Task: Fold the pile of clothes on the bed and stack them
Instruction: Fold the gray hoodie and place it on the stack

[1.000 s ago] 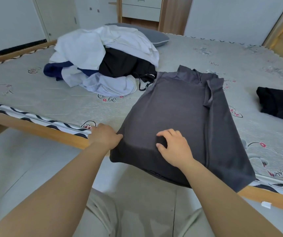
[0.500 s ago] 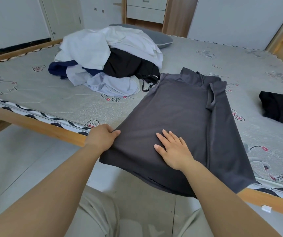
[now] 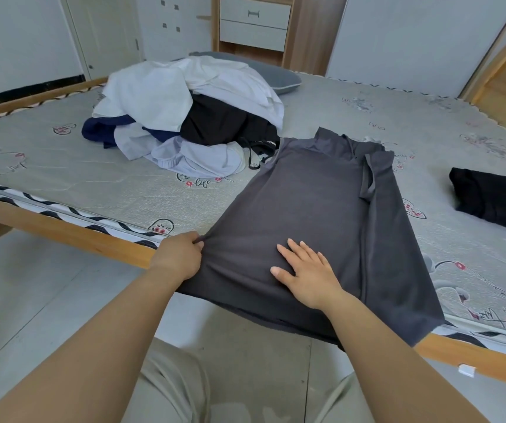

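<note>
L hand (image 3: 178, 257) pinches the grey garment (image 3: 312, 215) edge at the bed (image 3: 92, 184) rim, R hand (image 3: 308, 273) w/ fingers (image 3: 296, 250) released, flat on it.

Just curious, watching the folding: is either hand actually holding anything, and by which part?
The left hand pinches the dark grey garment at its near left edge. The right hand only rests flat on it.

A grey pillow (image 3: 279, 75) lies at the far edge of the mattress (image 3: 62, 175) — behind it stands a wooden drawer unit (image 3: 253, 24); a white door (image 3: 105, 32) stands farther left.
</note>
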